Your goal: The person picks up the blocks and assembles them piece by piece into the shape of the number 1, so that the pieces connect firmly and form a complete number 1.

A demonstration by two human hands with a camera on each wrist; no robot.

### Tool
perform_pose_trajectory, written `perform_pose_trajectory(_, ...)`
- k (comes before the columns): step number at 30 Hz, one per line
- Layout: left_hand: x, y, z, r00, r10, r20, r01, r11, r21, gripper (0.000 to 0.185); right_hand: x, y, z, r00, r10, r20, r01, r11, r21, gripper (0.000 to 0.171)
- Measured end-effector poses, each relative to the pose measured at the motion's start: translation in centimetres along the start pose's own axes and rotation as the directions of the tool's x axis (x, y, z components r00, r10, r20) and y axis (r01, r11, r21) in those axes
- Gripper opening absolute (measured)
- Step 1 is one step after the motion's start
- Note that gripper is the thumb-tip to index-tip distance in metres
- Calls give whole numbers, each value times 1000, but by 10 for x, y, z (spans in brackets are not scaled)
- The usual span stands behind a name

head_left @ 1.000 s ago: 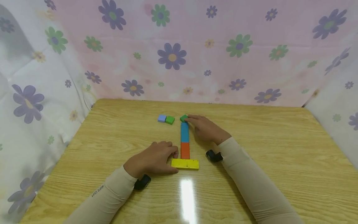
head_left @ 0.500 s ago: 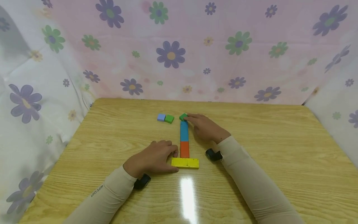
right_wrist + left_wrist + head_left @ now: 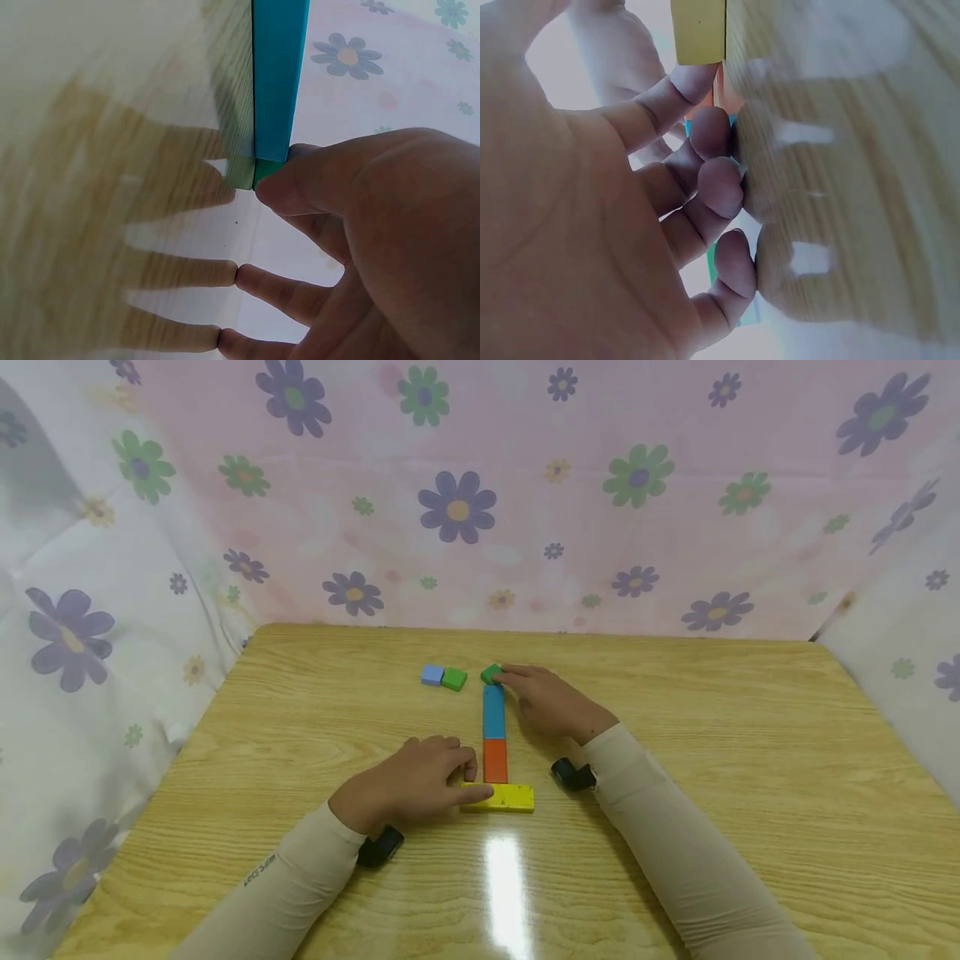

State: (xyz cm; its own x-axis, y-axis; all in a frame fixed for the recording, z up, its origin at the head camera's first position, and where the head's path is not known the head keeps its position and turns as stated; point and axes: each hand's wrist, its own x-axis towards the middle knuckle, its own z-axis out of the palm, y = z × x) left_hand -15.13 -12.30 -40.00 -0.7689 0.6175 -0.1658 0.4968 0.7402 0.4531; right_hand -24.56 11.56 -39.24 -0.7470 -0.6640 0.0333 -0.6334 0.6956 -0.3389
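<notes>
A yellow rectangular block lies crosswise at the near end of a column of blocks. My left hand is at its left end; the straight thumb lies over its top and a fingertip touches its end in the left wrist view. An orange-red block touches the yellow one's far side, followed by a long blue block. At the far end, a small dark green block, turned at an angle, is pinched between my right hand's thumb and fingers. In the right wrist view its thumb partly hides it.
A light blue square block and another green block lie side by side to the left of the column's far end. The wooden table has a far edge against a flowered curtain.
My left thumb has moved from the yellow block's near side up onto its top. The right hand and the blocks have not visibly moved; the head view shifted slightly at first.
</notes>
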Motion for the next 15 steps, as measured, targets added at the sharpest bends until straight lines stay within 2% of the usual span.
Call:
perform_pose_trajectory(3,2,-4,-3,1000,-9,25,12,994,-107,41,0,1,0,1000,0,-1,0,1000,8,45)
perform_pose_trajectory(6,5,-9,-8,998,-13,54,24,976,-214,42,0,3,0,1000,5,0,-5,1000,6,46)
perform_pose_trajectory(9,10,-13,-13,998,-24,65,41,961,-275,39,-1,4,0,1000,22,6,-22,1000,4,46)
perform_pose_trajectory(12,16,-16,-17,999,-39,22,43,970,-240,33,-2,3,0,999,34,16,-34,999,3,47)
perform_pose_trajectory(15,22,-15,-21,995,-72,-71,65,993,-96,26,-2,2,0,999,32,16,-32,999,-7,47)
